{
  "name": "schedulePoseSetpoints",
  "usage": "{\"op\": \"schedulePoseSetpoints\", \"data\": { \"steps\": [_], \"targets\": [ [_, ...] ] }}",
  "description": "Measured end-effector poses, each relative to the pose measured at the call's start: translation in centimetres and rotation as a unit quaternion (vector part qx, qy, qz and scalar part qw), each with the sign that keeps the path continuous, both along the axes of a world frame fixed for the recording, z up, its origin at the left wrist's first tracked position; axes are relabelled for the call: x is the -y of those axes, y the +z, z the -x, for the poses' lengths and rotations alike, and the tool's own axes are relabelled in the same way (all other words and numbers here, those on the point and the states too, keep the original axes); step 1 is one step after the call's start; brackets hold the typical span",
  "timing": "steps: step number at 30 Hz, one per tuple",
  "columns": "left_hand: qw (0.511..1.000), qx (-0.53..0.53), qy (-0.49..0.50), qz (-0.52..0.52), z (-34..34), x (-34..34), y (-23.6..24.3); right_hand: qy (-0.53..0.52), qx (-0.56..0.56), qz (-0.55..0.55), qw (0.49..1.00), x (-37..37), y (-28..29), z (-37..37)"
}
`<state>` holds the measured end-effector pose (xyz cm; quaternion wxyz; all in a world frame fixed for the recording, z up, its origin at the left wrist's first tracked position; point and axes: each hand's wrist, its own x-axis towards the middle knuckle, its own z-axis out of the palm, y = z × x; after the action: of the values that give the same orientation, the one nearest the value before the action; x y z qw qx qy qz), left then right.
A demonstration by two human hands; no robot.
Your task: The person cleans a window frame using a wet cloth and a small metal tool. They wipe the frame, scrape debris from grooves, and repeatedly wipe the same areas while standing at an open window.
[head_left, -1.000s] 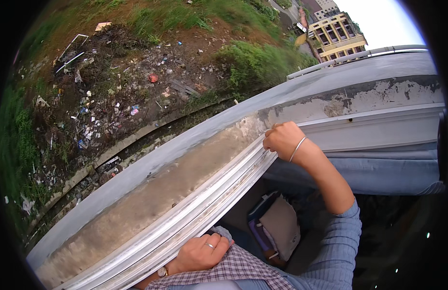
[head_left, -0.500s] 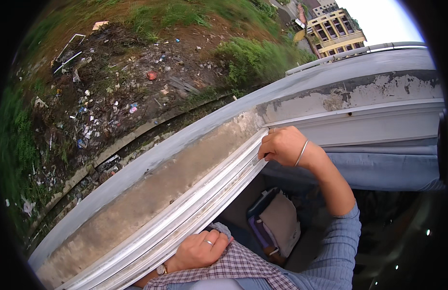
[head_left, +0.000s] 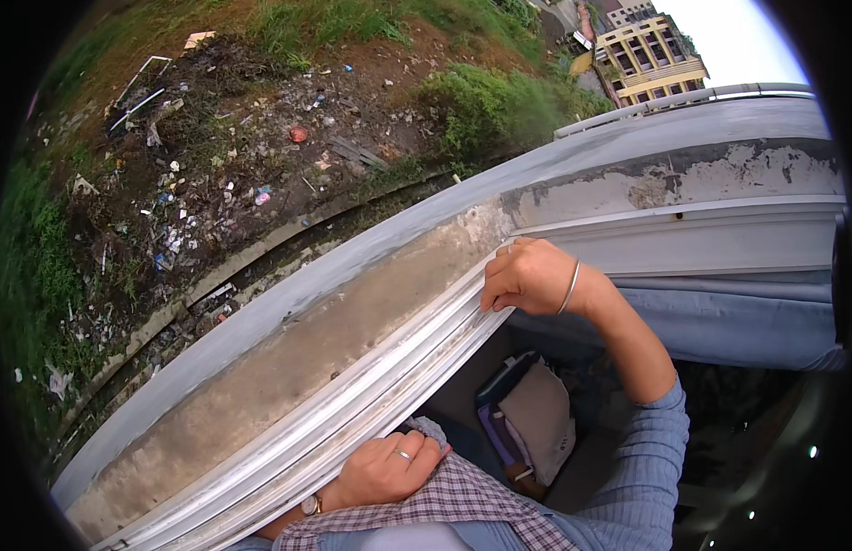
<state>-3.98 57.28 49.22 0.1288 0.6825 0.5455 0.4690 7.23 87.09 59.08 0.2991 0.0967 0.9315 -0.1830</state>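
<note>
A white sliding-window track (head_left: pixel 389 376) with long grooves runs from the lower left up to a corner at the centre, its channels marked with brown dirt. My right hand (head_left: pixel 529 277), wearing a silver bangle, is at the track near that corner. Its fingers are pinched together and point down into the grooves; whatever they hold, if anything, is hidden. Lower down, my left hand (head_left: pixel 385 470), with a ring and a wristwatch, rests closed by the track's inner edge. A crumpled grey cloth (head_left: pixel 429 430) sticks out of its fist. Checked fabric (head_left: pixel 444 496) lies beneath that hand.
Outside the track is a stained concrete ledge (head_left: pixel 288 395), with a drop to littered ground (head_left: pixel 224 184) beyond. A second window frame (head_left: pixel 701 234) extends right from the corner above a blue curtain (head_left: pixel 729 317). Inside, a beige and dark bag (head_left: pixel 534 418) stands below my right arm.
My right hand has slid slightly down along the track, away from the corner. My left hand keeps its place by the inner edge. The whole view has shifted a little.
</note>
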Motion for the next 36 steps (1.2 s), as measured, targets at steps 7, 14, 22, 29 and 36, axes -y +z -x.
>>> {"op": "schedulePoseSetpoints", "data": {
  "steps": [7, 14, 22, 29, 36],
  "targets": [
    [1.000, -0.008, 0.008, -0.010, -0.1, -0.1, -0.3, -0.008, -0.038, 0.019, 0.999, 0.3, -0.3, -0.3],
    [1.000, -0.012, 0.001, 0.002, -0.3, 0.1, -0.3, -0.040, -0.095, 0.081, 0.991, 2.3, -0.8, -1.1],
    [1.000, -0.014, 0.001, 0.007, -0.2, -0.1, -0.1, -0.004, -0.073, -0.078, 0.994, 1.6, 1.0, -3.8],
    [1.000, -0.015, 0.005, -0.005, -0.2, -0.1, -0.2, 0.009, -0.114, -0.040, 0.993, 0.8, 0.1, -4.7],
    [1.000, -0.015, 0.012, -0.014, -0.1, -0.1, -0.4, 0.104, -0.185, 0.098, 0.972, 6.4, -2.2, 0.5]
  ]
}}
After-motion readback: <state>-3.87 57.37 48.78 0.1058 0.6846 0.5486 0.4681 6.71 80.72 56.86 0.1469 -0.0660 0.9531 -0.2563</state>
